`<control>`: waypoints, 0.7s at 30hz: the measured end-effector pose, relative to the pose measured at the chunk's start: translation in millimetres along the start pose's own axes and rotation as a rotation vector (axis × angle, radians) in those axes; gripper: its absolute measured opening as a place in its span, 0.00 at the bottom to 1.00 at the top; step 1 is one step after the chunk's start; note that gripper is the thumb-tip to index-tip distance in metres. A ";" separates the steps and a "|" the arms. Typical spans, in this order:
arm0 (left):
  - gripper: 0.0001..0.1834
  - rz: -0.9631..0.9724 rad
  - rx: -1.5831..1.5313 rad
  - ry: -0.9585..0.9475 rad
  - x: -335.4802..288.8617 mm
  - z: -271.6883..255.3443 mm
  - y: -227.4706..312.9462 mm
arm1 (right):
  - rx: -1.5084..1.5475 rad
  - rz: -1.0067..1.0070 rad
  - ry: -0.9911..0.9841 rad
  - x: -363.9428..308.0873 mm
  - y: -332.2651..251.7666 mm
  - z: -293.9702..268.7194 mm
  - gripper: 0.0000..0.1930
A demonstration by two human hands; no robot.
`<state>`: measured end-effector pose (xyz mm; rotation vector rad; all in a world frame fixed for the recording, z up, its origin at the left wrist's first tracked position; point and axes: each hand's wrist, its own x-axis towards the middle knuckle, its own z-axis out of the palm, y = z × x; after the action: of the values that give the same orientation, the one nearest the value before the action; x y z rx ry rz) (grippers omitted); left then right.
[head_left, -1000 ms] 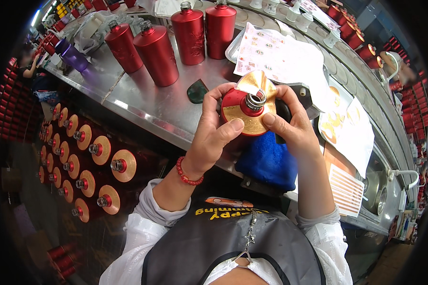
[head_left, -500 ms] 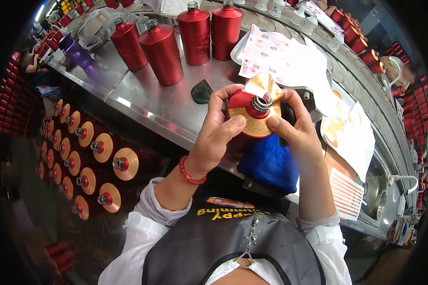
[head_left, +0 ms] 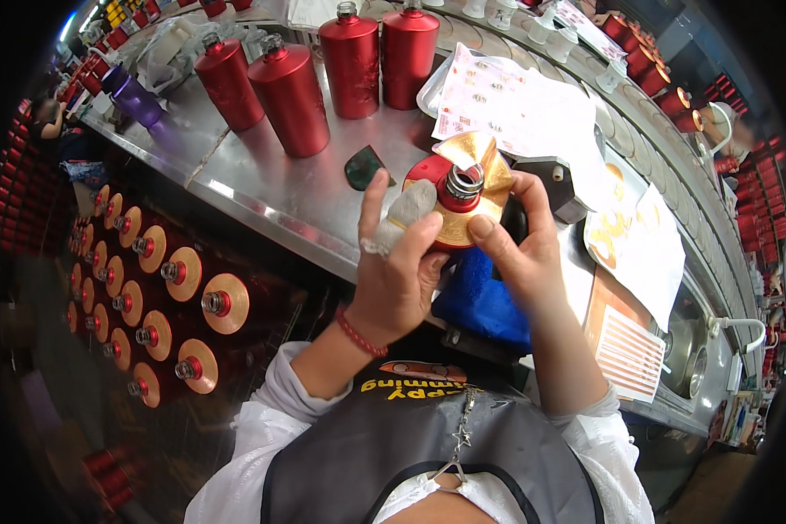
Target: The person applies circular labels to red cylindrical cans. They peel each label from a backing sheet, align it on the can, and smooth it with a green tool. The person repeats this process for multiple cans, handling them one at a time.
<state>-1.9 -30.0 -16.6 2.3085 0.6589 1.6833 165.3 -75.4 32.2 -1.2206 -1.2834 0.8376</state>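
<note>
Both hands hold one red bottle (head_left: pixel 444 197) seen from the top, with a silver threaded neck and a gold foil label around its shoulder (head_left: pixel 472 166). My left hand (head_left: pixel 397 271) grips its left side, two fingers wrapped in grey tape and the index finger raised. My right hand (head_left: pixel 520 244) holds its right side, thumb pressed on the gold label. A blue cloth (head_left: pixel 480 301) lies below the bottle at the steel bench edge.
Several upright red bottles (head_left: pixel 290 98) stand on the steel bench (head_left: pixel 262 188) behind. White label sheets (head_left: pixel 520 109) and gold-printed sheets (head_left: pixel 637 236) lie to the right. Rows of red bottles with gold labels (head_left: pixel 214 301) lie stacked below the bench at left. A purple bottle (head_left: pixel 131 94) stands far left.
The bottle has been lifted slightly and turned between my hands. My left index finger has come off it and now points up.
</note>
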 end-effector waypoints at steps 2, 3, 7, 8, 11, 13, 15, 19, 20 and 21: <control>0.19 -0.070 0.151 -0.078 2.2 0.7 25.2 | -0.026 -0.068 0.049 1.2 4.5 2.7 0.22; 0.18 -0.080 0.187 -0.184 3.0 3.9 32.7 | -0.039 -0.101 0.072 2.1 3.1 6.4 0.22; 0.22 0.015 -0.100 -0.032 -10.2 14.7 4.8 | -0.017 0.024 0.077 -1.9 -4.5 -1.8 0.16; 0.23 0.015 -0.092 -0.041 -10.3 10.5 3.5 | 0.020 0.050 0.062 -1.8 -4.2 -4.6 0.15; 0.25 0.004 0.155 0.008 -19.2 10.4 13.3 | 0.033 0.078 0.011 1.5 -1.6 -11.6 0.12; 0.24 -0.016 0.210 -0.092 -17.1 13.0 28.0 | 0.078 0.018 0.025 3.2 2.4 -9.9 0.11; 0.23 -0.017 0.171 -0.152 -14.2 15.1 33.1 | 0.136 -0.055 0.048 2.2 5.4 -5.0 0.11; 0.20 -0.051 -0.072 -0.267 -3.4 -4.4 19.6 | -0.009 -0.054 0.027 -0.8 -3.5 -14.8 0.11; 0.20 -0.021 -0.066 -0.220 -5.3 -4.0 15.7 | -0.053 -0.077 0.014 0.2 -5.9 -16.0 0.11; 0.20 0.011 -0.060 -0.171 -6.2 -3.2 11.6 | -0.097 -0.102 0.004 1.7 -8.7 -17.8 0.11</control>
<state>-3.7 -43.5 -15.9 2.3839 0.5543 1.4671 181.4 -79.1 43.2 -1.2210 -1.3842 0.7062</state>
